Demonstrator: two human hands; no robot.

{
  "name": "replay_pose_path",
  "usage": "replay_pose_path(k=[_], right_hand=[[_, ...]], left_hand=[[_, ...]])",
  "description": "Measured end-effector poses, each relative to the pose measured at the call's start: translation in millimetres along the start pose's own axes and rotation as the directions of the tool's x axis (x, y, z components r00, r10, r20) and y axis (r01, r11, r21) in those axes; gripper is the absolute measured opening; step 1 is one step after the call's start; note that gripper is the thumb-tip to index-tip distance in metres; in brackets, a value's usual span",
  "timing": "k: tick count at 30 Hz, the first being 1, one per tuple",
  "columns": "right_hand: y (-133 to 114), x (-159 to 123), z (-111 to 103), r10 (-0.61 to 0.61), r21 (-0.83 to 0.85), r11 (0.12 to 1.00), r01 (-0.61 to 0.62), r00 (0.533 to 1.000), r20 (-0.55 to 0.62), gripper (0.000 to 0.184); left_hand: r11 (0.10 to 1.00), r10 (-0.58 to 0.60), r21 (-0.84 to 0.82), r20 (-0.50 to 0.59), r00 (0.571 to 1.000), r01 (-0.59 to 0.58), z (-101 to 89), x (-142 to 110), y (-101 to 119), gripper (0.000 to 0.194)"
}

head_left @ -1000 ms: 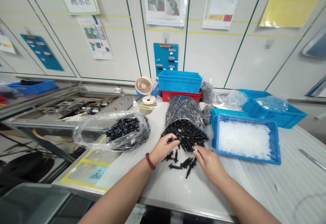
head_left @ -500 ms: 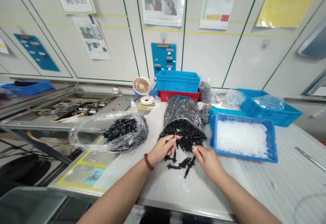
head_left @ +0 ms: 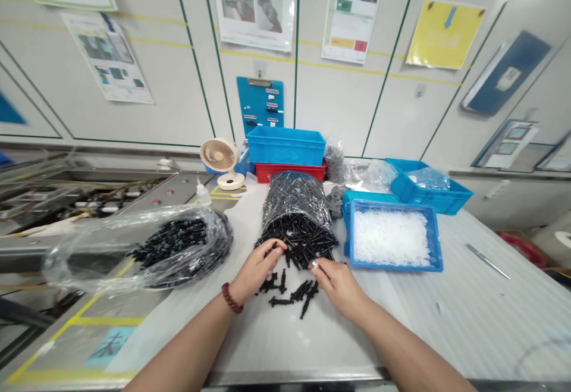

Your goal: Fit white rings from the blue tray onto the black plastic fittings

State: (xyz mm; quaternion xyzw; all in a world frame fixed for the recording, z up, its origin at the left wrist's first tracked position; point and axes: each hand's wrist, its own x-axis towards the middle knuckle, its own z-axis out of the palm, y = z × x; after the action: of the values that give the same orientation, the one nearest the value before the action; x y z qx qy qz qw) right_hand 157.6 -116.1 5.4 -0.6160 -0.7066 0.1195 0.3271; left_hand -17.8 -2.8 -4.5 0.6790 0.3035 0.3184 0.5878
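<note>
My left hand (head_left: 259, 268), with a dark red bead bracelet at the wrist, is closed on a slim black plastic fitting (head_left: 273, 247) that is mostly hidden by the fingers. My right hand (head_left: 341, 288) pinches a small whitish piece (head_left: 314, 265) between thumb and forefinger; its exact shape is too small to tell. Both hands are at the mouth of a clear bag (head_left: 294, 193) lying on its side, from which many black fittings (head_left: 303, 234) spill. Several loose black fittings (head_left: 300, 292) lie on the white table surface just below the hands.
On the right is a blue tray (head_left: 397, 265) of small white pieces. Left, an open clear bag (head_left: 120, 255) holds more black parts. Behind stand a fan (head_left: 219, 157), a blue bin (head_left: 285, 148) and a red bin (head_left: 267, 172). Tweezers (head_left: 487, 260) lie far right.
The view has turned to the right, so everything appears further left. Both hands keep much the same pose and place at the bag's mouth, still holding their pieces.
</note>
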Motion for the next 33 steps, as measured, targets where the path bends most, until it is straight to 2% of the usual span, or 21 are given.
replay_pose_path(k=[4,12,20,24,28,31,33], right_hand=[[-2.3,-1.7,-1.6,-0.053,0.015,0.998,0.053,0.999,-0.008,0.027],[2.2,-1.9,-1.1,-0.109,-0.008,0.994,0.108,0.993,-0.043,0.025],[9.8,0.6,0.5,-0.096,-0.045,0.994,0.095,0.995,-0.035,0.03],[14.6,1.2,0.2,-0.112,-0.018,0.994,0.111,0.991,-0.075,0.033],[21.0,1.7,-1.0,-0.106,0.04,0.993,0.111,0.988,-0.114,0.036],[26.3,4.8,-2.3,-0.078,0.082,0.993,0.087,0.991,-0.108,0.037],[28.6,6.8,-2.6,-0.071,0.096,0.992,0.082,0.991,-0.111,0.038]], left_hand=[[0.993,0.04,0.114,-0.069,0.997,-0.032,-2.2,-1.1,3.2,0.038],[0.995,-0.033,-0.091,0.024,0.999,0.035,0.2,2.0,0.5,0.061],[0.996,-0.026,-0.083,-0.049,0.998,0.021,1.1,4.9,-1.1,0.059],[1.0,0.02,-0.003,-0.058,0.998,-0.02,2.7,4.7,-0.1,0.059],[0.992,0.087,0.105,-0.112,0.99,-0.075,9.3,-0.3,7.4,0.062],[0.967,0.187,0.204,-0.164,0.969,-0.152,8.4,-9.8,25.5,0.059],[0.928,0.296,0.296,-0.22,0.929,-0.226,-0.4,-21.5,44.7,0.051]])
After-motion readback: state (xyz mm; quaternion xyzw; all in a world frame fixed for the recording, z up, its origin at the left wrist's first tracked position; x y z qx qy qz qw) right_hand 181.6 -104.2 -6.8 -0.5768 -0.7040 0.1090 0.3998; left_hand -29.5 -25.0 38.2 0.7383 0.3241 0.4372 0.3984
